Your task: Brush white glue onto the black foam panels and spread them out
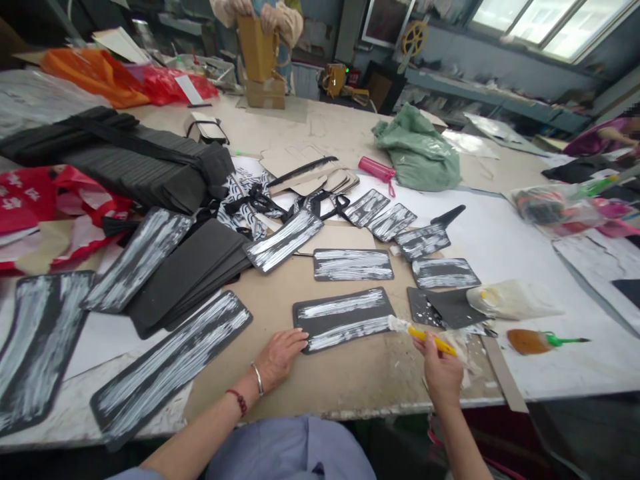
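My right hand (pixel 443 373) grips a brush with a yellow handle (pixel 434 340). Its white-coated bristles (pixel 399 324) touch the right end of a black rectangular panel (pixel 345 319) that carries two streaky white bands. At the panel's lower left corner, my left hand (pixel 283 357) lies flat with fingertips on the edge. Similar black panels with white streaks lie around: a long one (pixel 175 367) to the left, one (pixel 353 265) just behind, and smaller ones (pixel 423 241) to the right. A stack of uncoated black panels (pixel 185 273) sits at left.
A whitish bag (pixel 515 300) and an amber bottle with a green nozzle (pixel 530 341) lie at right. Farther back are a green plastic bag (pixel 417 150), a pink pouch (pixel 376 169) and a large black stack (pixel 145 163). Across the table, a person's hands hold a yellow-brown box (pixel 257 50).
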A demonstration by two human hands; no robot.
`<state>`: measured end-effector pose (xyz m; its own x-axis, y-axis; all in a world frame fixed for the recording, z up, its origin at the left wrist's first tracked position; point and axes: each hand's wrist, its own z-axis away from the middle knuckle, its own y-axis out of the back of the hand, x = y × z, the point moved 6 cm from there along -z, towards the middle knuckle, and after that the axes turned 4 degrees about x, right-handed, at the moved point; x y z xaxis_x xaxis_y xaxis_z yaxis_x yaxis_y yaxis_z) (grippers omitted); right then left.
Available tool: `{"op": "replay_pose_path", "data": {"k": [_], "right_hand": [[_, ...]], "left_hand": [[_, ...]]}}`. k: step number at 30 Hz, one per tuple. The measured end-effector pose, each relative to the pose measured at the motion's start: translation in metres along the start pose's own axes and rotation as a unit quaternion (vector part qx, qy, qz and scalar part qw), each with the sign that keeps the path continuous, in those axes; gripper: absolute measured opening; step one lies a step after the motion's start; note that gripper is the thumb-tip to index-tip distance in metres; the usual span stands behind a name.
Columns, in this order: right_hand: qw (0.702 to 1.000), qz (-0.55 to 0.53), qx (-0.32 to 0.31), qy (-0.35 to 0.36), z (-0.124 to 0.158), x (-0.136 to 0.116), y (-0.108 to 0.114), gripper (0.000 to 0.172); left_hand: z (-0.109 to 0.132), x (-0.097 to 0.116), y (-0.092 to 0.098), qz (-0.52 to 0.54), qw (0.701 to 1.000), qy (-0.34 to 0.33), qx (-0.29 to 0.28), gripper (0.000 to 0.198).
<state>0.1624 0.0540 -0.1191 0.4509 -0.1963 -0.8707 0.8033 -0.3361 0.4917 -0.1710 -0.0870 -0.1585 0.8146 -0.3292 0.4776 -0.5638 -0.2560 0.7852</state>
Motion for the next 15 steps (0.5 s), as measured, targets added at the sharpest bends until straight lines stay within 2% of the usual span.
{"op": "replay_pose_path", "data": {"k": [3,5,8,10,13,15], "right_hand": [[0.999,0.034,0.005,0.015,-0.007,-0.012,0.016,0.056],[0.999,0.008,-0.036,0.008,0.009,-0.025,0.008,0.056],[0.988,-0.070,-0.130,-0.037,0.050,-0.045,-0.031,0.055],[0.975,-0.112,-0.181,-0.060,0.078,-0.056,-0.063,0.053],[0.956,-0.146,-0.245,-0.064,0.112,-0.066,-0.107,0.049],[0.949,-0.148,-0.274,-0.047,0.123,-0.067,-0.124,0.045]], "left_hand": [[-0.002,0.004,0.004,0.006,1.000,0.016,0.019,0.040],[-0.005,0.005,0.006,0.017,0.998,0.046,0.030,0.043],[-0.007,0.004,0.005,0.027,0.996,0.082,0.034,0.046],[-0.007,0.006,0.003,0.023,0.996,0.076,0.037,0.041],[-0.004,0.011,0.003,-0.015,0.998,0.051,0.043,0.034],[0.000,0.015,0.005,-0.050,0.996,0.044,0.054,0.031]]}}
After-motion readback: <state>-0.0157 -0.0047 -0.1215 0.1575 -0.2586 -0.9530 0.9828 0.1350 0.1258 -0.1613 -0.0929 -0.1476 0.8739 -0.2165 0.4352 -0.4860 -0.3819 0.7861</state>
